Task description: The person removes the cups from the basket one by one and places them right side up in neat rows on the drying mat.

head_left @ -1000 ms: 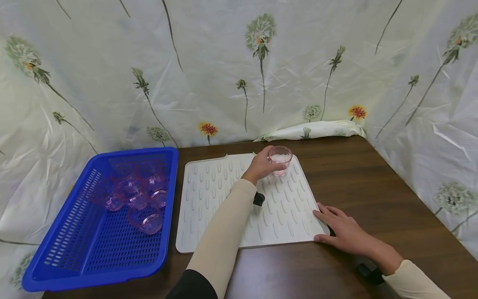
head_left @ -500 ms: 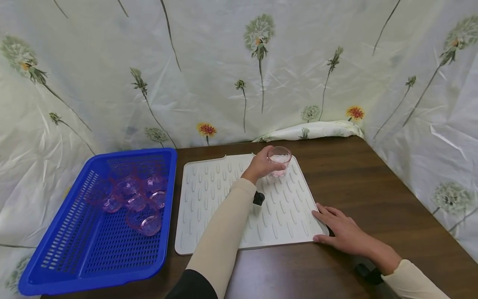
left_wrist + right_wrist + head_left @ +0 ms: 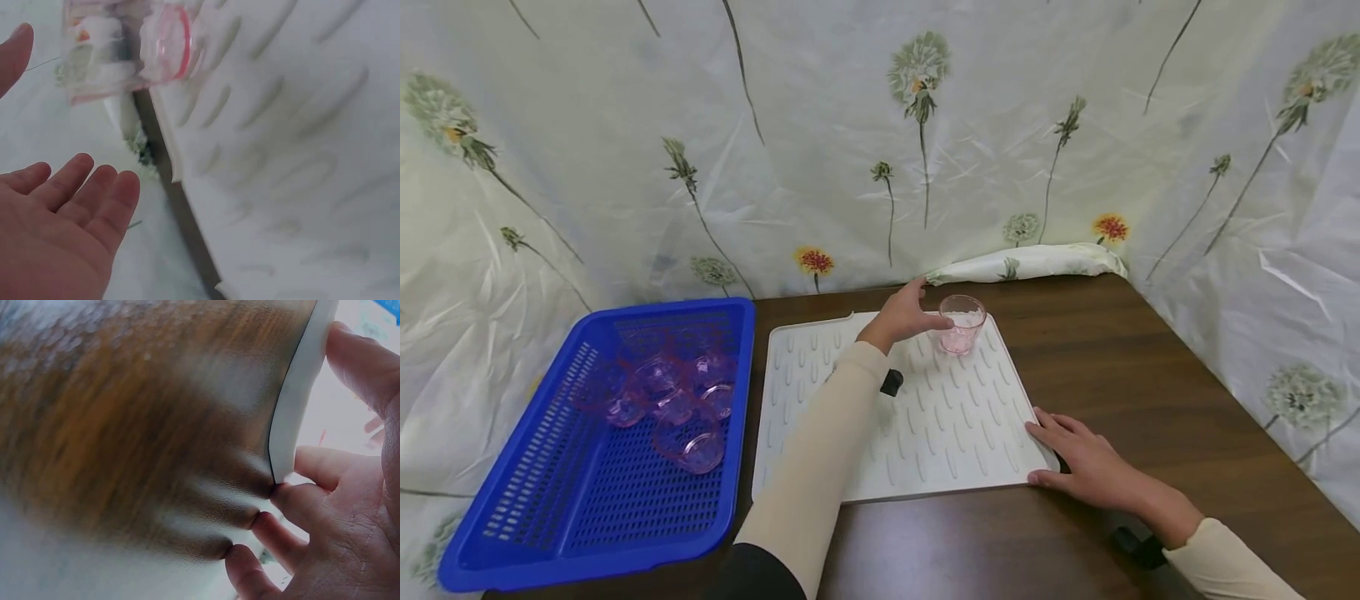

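Observation:
A clear pinkish glass [image 3: 961, 327] stands upright at the far right corner of a white ridged drying mat [image 3: 955, 425]. Just left of it is my left hand [image 3: 904, 318], its thumb and fingers spread apart and holding nothing. The left wrist view shows a gap between the left hand [image 3: 69, 219] and the glass [image 3: 128, 53]. At the mat's near right corner rests my right hand [image 3: 1090, 462], fingers extended. In the right wrist view its fingertips [image 3: 290, 494] touch the tabletop and the mat's edge [image 3: 294, 419].
A blue slotted plastic basket [image 3: 598, 567] stands to the left on the brown wooden table [image 3: 1120, 350], with several pink glasses [image 3: 662, 383] lying in its far half. A floral sheet [image 3: 820, 150] hangs behind and at both sides, its bunched fold [image 3: 1030, 262] lying along the back edge.
My left hand has let go of the glass and moved left, its fingers opening. The glass stays upright on the mat. The right hand keeps its place.

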Tool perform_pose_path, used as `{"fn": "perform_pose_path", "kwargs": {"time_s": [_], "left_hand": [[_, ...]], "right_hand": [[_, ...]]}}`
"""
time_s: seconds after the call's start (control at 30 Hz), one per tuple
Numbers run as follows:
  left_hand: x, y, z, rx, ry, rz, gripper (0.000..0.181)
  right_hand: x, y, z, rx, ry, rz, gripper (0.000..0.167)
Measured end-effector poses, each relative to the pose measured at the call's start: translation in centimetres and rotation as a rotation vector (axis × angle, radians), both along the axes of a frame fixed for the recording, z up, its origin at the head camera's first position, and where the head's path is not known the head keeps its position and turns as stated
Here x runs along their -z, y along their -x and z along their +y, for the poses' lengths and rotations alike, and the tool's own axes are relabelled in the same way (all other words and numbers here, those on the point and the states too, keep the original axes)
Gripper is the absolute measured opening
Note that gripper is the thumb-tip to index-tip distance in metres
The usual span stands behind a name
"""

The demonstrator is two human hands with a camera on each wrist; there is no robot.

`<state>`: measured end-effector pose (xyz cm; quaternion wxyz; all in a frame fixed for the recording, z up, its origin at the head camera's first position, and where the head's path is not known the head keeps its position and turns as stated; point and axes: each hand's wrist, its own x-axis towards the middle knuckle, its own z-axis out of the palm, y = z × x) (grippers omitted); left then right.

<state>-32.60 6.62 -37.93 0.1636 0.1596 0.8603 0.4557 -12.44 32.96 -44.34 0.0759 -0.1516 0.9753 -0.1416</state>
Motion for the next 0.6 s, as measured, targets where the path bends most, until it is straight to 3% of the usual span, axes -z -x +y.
{"fn": "perform_pose_path", "kwargs": {"time_s": [0.13,0.3,0.43,0.6], "left_hand": [[-2.3,0.1,-1.9,0.026,0.074,0.041,0.091],[-5.5,-0.5,-4.7,0.083,0.138,0.179,0.078],[-7.5,-1.9,-7.7,0.123,0.16,0.299,0.069],[-9.0,-4.8,-12.6,0.151,0.191,0.388,0.063]], "right_hand": [[0.1,0.1,-0.1,-0.009,-0.002,0.018,0.082],[0.3,0.1,0.1,-0.018,-0.001,0.032,0.081],[0.4,0.2,0.2,-0.018,0.002,0.031,0.081],[0.4,0.4,0.2,-0.03,0.01,0.035,0.081]]}}
